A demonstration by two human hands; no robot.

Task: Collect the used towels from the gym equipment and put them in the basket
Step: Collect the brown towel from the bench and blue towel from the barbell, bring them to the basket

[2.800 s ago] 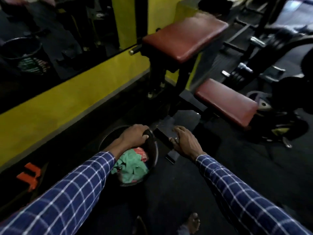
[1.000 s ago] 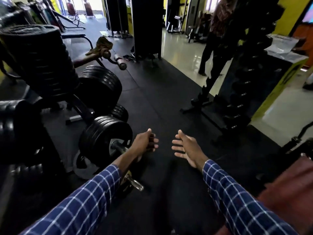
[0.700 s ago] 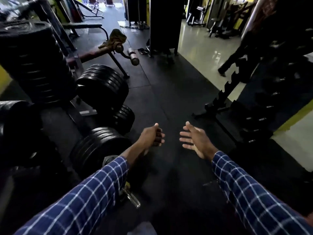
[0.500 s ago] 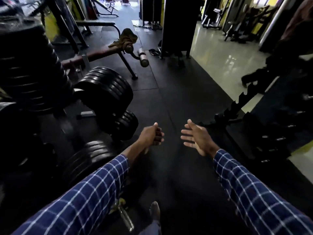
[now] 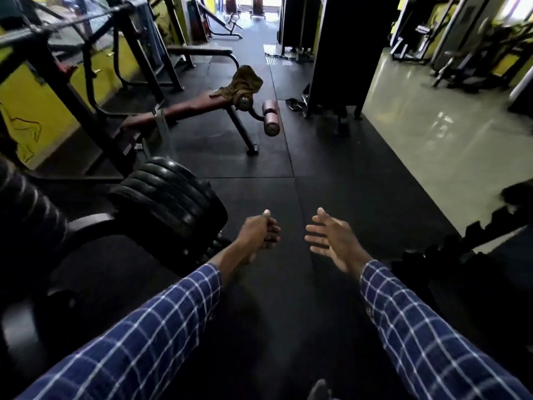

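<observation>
An olive-brown towel (image 5: 241,81) lies crumpled on the raised end of a sloping maroon bench (image 5: 184,106), well ahead of me and left of centre. My left hand (image 5: 258,233) floats in front of me above the black mat with its fingers curled in and its thumb up, holding nothing. To its right, my right hand (image 5: 331,241) has its fingers straight and spread, palm turned left, also with nothing in it. Both hands are far short of the towel. No basket is in view.
Stacked black weight plates (image 5: 167,194) on a machine crowd the left side. A black pillar (image 5: 340,50) stands ahead to the right, beside a shiny pale floor (image 5: 444,134). A dark rack (image 5: 484,235) is at my right. A black rubber mat (image 5: 274,157) runs toward the bench.
Earlier both hands were down at a basket with towels in it. Since then I have turned and moved forward; the bench with the towel is nearer. The hands' poses are unchanged.
</observation>
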